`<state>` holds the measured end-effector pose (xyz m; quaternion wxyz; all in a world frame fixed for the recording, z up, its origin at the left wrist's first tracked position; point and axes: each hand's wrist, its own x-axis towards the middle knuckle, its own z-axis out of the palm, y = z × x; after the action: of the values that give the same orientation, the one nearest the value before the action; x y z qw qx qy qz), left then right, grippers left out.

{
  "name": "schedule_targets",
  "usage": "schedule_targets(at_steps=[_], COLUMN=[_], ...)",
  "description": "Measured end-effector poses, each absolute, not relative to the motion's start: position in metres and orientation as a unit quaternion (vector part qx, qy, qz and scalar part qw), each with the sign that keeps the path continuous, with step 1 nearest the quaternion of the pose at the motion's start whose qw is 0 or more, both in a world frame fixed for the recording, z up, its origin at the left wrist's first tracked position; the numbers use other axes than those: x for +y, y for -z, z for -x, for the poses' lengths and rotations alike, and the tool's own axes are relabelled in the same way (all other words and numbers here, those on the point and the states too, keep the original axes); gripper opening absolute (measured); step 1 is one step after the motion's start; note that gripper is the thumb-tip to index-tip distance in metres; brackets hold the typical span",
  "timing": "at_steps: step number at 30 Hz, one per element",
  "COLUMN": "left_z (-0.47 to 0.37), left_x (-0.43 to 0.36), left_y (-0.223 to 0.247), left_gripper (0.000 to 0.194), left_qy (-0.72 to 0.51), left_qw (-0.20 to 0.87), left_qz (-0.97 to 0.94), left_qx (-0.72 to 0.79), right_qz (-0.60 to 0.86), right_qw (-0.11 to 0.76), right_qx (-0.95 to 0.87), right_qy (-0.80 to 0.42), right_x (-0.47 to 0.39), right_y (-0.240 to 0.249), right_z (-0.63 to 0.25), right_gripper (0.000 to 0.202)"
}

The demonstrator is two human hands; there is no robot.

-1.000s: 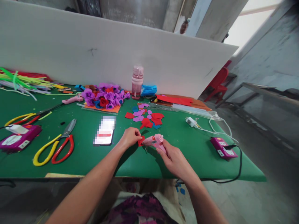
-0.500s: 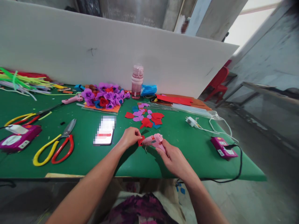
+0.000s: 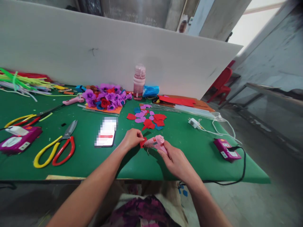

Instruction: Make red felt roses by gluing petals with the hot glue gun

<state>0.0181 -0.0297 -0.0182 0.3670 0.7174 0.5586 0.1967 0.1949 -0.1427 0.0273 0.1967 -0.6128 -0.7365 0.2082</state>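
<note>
My left hand (image 3: 133, 138) pinches a small red petal piece (image 3: 143, 143) above the green table. Wrapped round the handle of a pink hot glue gun (image 3: 155, 142) is my right hand (image 3: 174, 156). The gun's nozzle points left and meets the red piece, or comes very close to it; I cannot tell which. Just beyond both hands lie loose cut petals (image 3: 148, 123) in red, purple and blue. A bunch of purple, red and blue flowers (image 3: 106, 97) sits farther back on the left.
Left of my hands lie a phone (image 3: 106, 132) and scissors (image 3: 62, 145) with yellow and red handles. Purple power blocks stand at the left and on the right (image 3: 227, 149), with cords. A pink bottle (image 3: 139, 82) stands by the white board (image 3: 118, 47).
Almost nothing differs. My hands, the glue gun and the red piece keep nearly the same place; the view has shifted very slightly.
</note>
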Motion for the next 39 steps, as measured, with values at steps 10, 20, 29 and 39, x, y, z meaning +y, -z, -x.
schedule_targets(at_steps=[10, 20, 29, 39], left_z=[-0.018, -0.018, -0.018, -0.017], left_x=[-0.030, -0.030, -0.030, -0.029], left_y=[0.015, 0.016, 0.016, 0.017], left_gripper=[0.008, 0.006, 0.006, 0.006], left_qy=[-0.188, -0.183, -0.180, -0.179], left_qw=[0.366, 0.359, 0.357, 0.360], left_qz=[-0.717, -0.721, -0.720, -0.723], left_qx=[0.563, 0.563, 0.567, 0.561], right_qz=[0.624, 0.636, 0.644, 0.626], right_qw=[0.193, 0.203, 0.229, 0.241], right_qx=[-0.732, -0.719, -0.711, -0.716], right_qy=[-0.193, -0.195, -0.166, -0.194], right_x=[-0.144, -0.145, -0.146, -0.146], right_y=[-0.029, -0.029, -0.032, -0.034], right_z=[-0.197, -0.200, -0.206, -0.201], right_gripper=[0.021, 0.021, 0.021, 0.022])
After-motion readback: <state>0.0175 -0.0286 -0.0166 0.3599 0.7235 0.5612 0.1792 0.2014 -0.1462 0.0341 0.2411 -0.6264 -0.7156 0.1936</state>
